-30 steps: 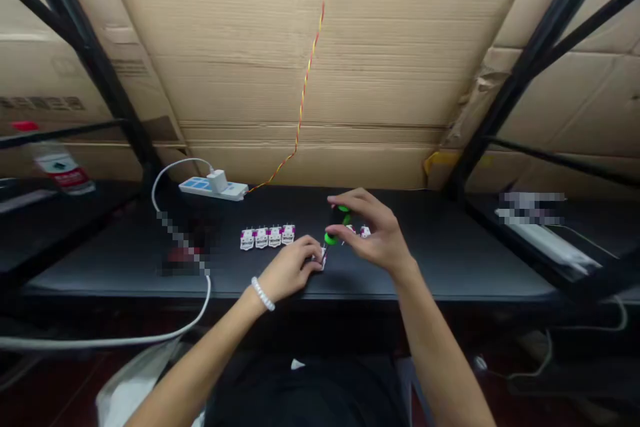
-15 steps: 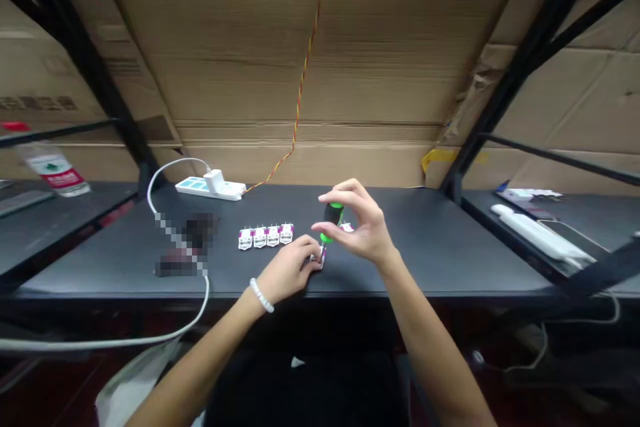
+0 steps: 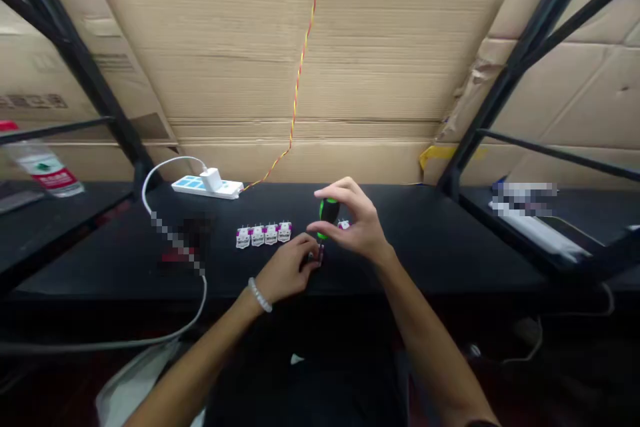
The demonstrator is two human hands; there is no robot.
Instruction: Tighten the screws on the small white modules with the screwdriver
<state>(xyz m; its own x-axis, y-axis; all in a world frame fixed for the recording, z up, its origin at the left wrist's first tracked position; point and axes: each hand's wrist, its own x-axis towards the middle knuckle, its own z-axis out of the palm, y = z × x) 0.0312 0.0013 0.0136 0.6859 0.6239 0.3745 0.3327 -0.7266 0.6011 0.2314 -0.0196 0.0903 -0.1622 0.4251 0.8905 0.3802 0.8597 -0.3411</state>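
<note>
A short screwdriver (image 3: pixel 329 211) with a black and green handle stands nearly upright between the thumb and fingers of my right hand (image 3: pixel 357 220). Below it, my left hand (image 3: pixel 287 265), with a white bracelet on the wrist, pinches a small white-and-purple part (image 3: pixel 321 254) against the table. Its fingers cover much of that part, and the screwdriver's tip is hard to make out. To the left stands a row of several similar white-and-purple parts (image 3: pixel 264 235) with thin prongs on top. Another such part (image 3: pixel 343 224) shows partly behind my right hand.
A white power strip (image 3: pixel 207 187) with a plugged-in adapter lies at the back left, its white cable (image 3: pixel 145 193) looping over the table's front edge. Black metal frame posts (image 3: pixel 480 120) flank the table (image 3: pixel 425 240). A water bottle (image 3: pixel 50 170) stands at far left.
The view has shifted slightly, and the cardboard looks brighter while the table looks darker. Both hands keep their grips in nearly the same place.
</note>
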